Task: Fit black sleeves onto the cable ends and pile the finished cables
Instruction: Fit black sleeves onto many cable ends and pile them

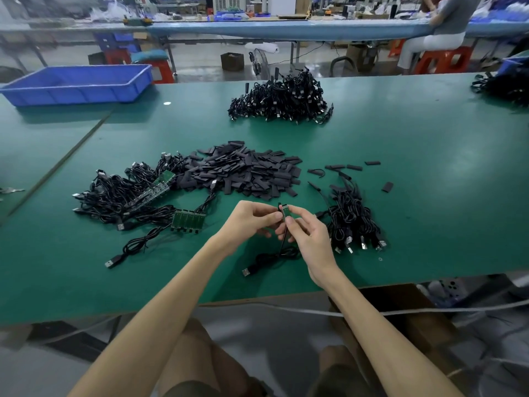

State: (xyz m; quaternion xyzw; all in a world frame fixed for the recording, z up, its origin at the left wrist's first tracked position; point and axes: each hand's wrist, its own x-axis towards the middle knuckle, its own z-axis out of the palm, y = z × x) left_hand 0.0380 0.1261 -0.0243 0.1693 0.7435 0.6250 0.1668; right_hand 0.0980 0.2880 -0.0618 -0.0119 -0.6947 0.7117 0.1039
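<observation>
Right in front of the heap of black sleeves, the left hand and right hand both pinch the little green board on the end of one cable, whose lead hangs down and coils on the green table. Left of the heap there's a tangle of cables, right of it a tidier bundle, and behind it a bigger cable pile.

Sleeve heap: blocked 12 o'clock.
Loose cables: filled 10 o'clock.
Cable pile: crowded 3 o'clock.
Table: lay bare, 2 o'clock.
</observation>
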